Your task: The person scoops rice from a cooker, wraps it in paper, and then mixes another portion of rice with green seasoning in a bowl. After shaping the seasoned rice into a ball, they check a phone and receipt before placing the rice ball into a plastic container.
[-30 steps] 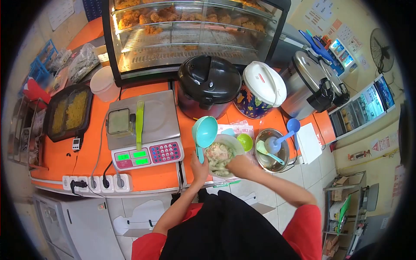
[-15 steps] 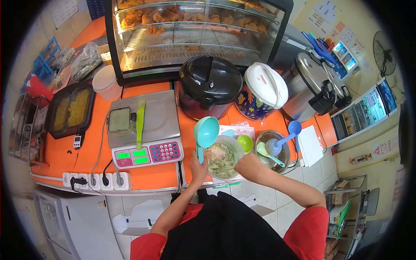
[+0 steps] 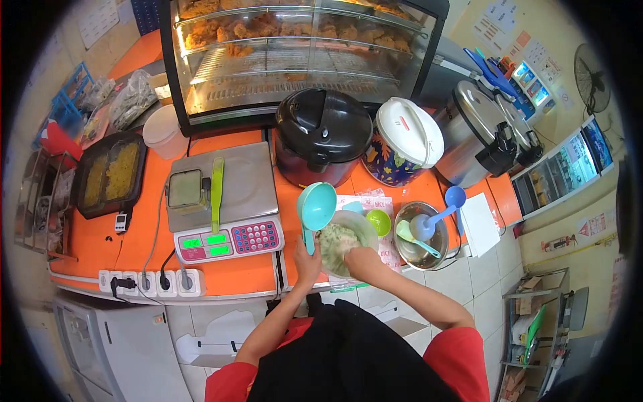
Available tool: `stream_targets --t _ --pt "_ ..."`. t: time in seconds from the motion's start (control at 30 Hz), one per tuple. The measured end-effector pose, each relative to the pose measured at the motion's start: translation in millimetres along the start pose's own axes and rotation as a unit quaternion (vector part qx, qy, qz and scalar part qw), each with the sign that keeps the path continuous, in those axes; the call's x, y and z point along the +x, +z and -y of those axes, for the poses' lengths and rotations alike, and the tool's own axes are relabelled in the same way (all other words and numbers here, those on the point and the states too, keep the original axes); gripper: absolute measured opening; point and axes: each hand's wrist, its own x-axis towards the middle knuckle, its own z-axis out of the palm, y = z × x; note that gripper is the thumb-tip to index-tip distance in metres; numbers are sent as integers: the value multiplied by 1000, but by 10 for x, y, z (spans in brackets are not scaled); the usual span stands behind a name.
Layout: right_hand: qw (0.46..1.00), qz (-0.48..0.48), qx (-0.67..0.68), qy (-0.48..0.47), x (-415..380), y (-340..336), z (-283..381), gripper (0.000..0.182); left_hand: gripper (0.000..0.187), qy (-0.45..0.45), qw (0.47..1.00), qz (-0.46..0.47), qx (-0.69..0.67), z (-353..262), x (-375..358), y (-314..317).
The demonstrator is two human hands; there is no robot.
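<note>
Compared with half a second ago, the right hand (image 3: 358,258) has slid from the bowl's right rim in over its near edge, now covering part of the food; the left hand and scoop have barely shifted. Beyond both hands stands the glass display case (image 3: 301,53) of fried pieces, with a black cooker (image 3: 323,130) just ahead of the left hand and a digital scale (image 3: 224,201) well to its left. Right of the right hand sits a steel bowl (image 3: 420,234) holding spoons. Directly between the hands rests the bowl (image 3: 345,234), on the orange counter (image 3: 134,254). It holds a pale, shredded green-and-white mix, heaped and looking already combined; judging by that, mixing seems well along, with pressing or portioning left. The left hand (image 3: 308,258) is clenched round the handle of an upright teal scoop (image 3: 316,206), its cup empty. Whether the right hand's fingers are curled onto the food I cannot tell.
</note>
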Motion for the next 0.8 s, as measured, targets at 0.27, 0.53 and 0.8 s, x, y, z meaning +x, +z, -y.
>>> stream_targets --t 0.27,0.53,0.8 --pt "990 -130 -44 -43 315 -59 -190 10 17 -4 1000 1 7 28 -2 -10" --pt "984 -18 -69 -164 -116 -328 -136 10 17 15 1000 -2 3 31 -6 -7" --pt "995 -89 -22 27 193 38 -222 12 18 -17 999 26 -6 104 8 16"
